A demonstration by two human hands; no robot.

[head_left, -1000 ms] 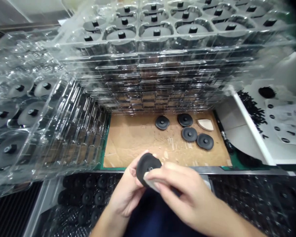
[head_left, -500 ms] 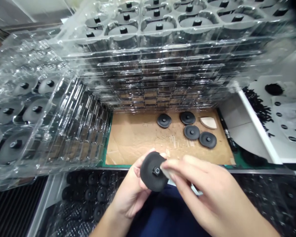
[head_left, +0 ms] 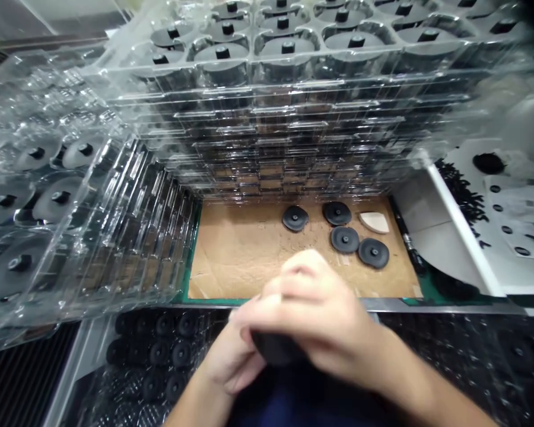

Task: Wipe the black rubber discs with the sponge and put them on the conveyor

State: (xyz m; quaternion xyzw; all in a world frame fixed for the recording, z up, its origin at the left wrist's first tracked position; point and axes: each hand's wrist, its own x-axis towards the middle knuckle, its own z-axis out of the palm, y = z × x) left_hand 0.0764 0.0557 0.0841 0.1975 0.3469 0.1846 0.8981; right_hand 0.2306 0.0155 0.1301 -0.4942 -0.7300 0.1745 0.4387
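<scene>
A round black disc (head_left: 273,350) with a small centre hub is held low in the middle of the view, mostly covered. My left hand (head_left: 229,362) grips it from below and the left. My right hand (head_left: 314,320) lies curled over the top of it, blurred by motion, so the disc's face is hidden. Whether the right hand still holds the small white piece seen earlier cannot be told. Both hands hover over the near edge of a brown cardboard mat (head_left: 244,249).
Several loose black discs (head_left: 342,239) and a white wedge-shaped piece (head_left: 374,222) lie on the mat. Stacks of clear plastic trays (head_left: 285,101) holding discs rise behind and at the left (head_left: 57,201). A white bin (head_left: 498,213) with small black parts is at the right.
My right hand has swung from beside the disc to over its top, covering it. The disc's hub face, visible before, is now hidden and the disc sits slightly lower.
</scene>
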